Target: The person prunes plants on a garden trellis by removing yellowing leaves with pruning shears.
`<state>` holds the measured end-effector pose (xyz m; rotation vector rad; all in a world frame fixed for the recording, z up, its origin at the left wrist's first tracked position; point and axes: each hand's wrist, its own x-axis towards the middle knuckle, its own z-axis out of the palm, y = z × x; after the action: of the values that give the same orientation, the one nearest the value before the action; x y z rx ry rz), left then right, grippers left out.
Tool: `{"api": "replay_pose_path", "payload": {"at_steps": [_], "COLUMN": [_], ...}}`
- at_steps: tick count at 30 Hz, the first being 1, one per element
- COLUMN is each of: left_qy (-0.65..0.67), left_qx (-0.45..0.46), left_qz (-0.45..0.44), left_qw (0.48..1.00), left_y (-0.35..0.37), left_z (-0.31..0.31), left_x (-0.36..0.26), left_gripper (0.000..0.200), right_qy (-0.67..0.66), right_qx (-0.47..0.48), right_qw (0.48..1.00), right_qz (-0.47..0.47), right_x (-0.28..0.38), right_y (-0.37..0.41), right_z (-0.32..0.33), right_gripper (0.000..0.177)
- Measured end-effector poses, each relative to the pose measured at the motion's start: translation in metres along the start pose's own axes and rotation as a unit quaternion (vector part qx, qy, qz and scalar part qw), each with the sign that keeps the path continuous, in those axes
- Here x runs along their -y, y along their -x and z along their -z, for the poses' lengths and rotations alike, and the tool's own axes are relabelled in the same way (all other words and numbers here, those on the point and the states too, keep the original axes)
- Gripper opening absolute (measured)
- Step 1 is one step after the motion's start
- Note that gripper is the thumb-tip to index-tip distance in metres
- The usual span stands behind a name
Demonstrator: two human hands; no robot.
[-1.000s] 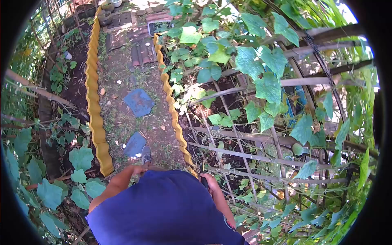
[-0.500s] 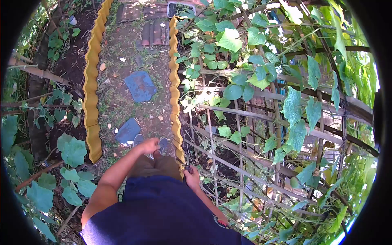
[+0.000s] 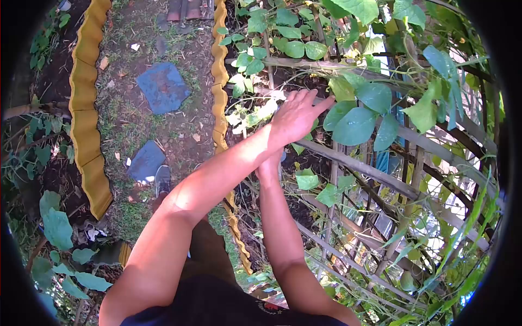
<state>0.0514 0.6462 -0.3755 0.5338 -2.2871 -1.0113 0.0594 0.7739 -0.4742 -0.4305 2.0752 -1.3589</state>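
My left hand reaches across to the right over the lattice, palm down. Its fingers are apart, with one fingertip right at the edge of a yellow-green leaf. Broad green leaves of a climbing plant hang just to the right of it. Below the left wrist is my right hand, its fingers hidden behind my left forearm, so I cannot tell what it holds. A bamboo pole of the lattice runs close to both hands.
Wavy yellow edging borders the path on the right, and matching edging lines its left. Blue slabs lie on the grassy path. Crossed bamboo and vines fill the right side. One shoe shows on the path.
Both hands have moved forward and right into the lattice; the left now crosses over the right. The view has shifted toward the plants. A small dark object earlier at my right hand is now out of sight.
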Motion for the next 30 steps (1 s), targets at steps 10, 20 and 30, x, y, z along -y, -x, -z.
{"api": "replay_pose_path", "payload": {"at_steps": [10,20,30], "left_qy": [0.088,0.036,-0.005], "left_qx": [-0.020,0.001,-0.002], "left_qz": [-0.014,-0.040,-0.031], "left_qw": [0.996,0.999,0.999], "left_y": [-0.028,-0.020,-0.022], "left_z": [-0.029,-0.012,-0.012], "left_x": [0.003,-0.003,-0.005], "left_gripper": [0.075,0.065,0.045], "right_qy": [-0.302,-0.058,0.060], "right_qx": [0.146,0.032,-0.019], "right_qw": [0.942,0.996,0.993], "right_qz": [0.014,0.068,0.095], "right_x": [0.008,0.030,0.038], "right_y": [-0.072,-0.082,-0.085], "right_z": [0.011,-0.001,-0.005], "right_gripper": [0.033,0.034,0.036]}}
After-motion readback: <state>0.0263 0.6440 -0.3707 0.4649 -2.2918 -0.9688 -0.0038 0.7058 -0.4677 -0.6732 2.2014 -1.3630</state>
